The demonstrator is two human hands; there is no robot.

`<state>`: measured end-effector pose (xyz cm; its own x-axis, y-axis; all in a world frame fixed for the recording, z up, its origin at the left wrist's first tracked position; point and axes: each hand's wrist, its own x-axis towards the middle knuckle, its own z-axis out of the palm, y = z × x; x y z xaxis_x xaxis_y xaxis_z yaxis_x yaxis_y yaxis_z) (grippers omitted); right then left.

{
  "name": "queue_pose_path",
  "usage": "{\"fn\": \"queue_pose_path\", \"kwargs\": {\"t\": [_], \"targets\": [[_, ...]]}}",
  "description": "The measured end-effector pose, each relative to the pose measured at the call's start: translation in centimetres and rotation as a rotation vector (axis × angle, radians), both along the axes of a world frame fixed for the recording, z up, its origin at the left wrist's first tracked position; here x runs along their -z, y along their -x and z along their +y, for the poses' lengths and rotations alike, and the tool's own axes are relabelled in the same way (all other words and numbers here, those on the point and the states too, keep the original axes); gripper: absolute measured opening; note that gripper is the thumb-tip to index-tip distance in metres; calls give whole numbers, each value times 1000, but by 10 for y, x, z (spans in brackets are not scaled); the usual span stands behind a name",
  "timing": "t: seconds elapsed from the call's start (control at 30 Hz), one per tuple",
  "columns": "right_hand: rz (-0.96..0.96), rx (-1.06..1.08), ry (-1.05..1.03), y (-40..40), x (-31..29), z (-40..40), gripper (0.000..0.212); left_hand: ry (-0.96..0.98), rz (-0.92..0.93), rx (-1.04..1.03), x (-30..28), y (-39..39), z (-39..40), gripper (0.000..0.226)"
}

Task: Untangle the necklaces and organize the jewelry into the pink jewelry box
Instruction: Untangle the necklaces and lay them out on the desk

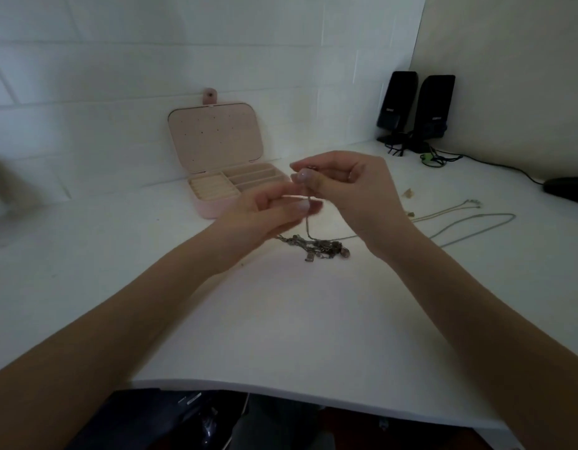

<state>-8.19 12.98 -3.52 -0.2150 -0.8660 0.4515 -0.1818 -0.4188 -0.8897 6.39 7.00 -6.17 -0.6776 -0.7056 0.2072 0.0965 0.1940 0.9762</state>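
A tangled clump of necklaces point(316, 247) with small pendants lies on the white table, just below my hands. A thin chain point(308, 222) rises from the clump to my fingers. My right hand point(349, 186) pinches the chain's top end between thumb and forefinger. My left hand point(271, 211) holds the same chain a little lower, fingers curled around it. The pink jewelry box point(216, 157) stands open behind my left hand, lid upright against the wall, its compartments showing no jewelry that I can make out.
Two separate chains point(469, 222) lie stretched out on the table to the right. A small pale item point(407, 193) sits near them. Two black speakers point(417, 108) with cables stand in the back right corner, and a dark mouse point(565, 190) rests at the right edge.
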Motion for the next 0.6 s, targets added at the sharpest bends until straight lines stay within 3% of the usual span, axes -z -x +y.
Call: {"fn": "queue_pose_path", "kwargs": {"t": [0.23,0.43,0.6], "targets": [[-62,105,20,11,1,-4,19,-146,93,-96,-4,-7,-8,14],[-151,269,82,20,0,-6,7,-10,-1,-258,-4,-10,-12,13],[-283,387,156,29,-1,-6,10,82,-53,-361,1,-11,-16,13]]}}
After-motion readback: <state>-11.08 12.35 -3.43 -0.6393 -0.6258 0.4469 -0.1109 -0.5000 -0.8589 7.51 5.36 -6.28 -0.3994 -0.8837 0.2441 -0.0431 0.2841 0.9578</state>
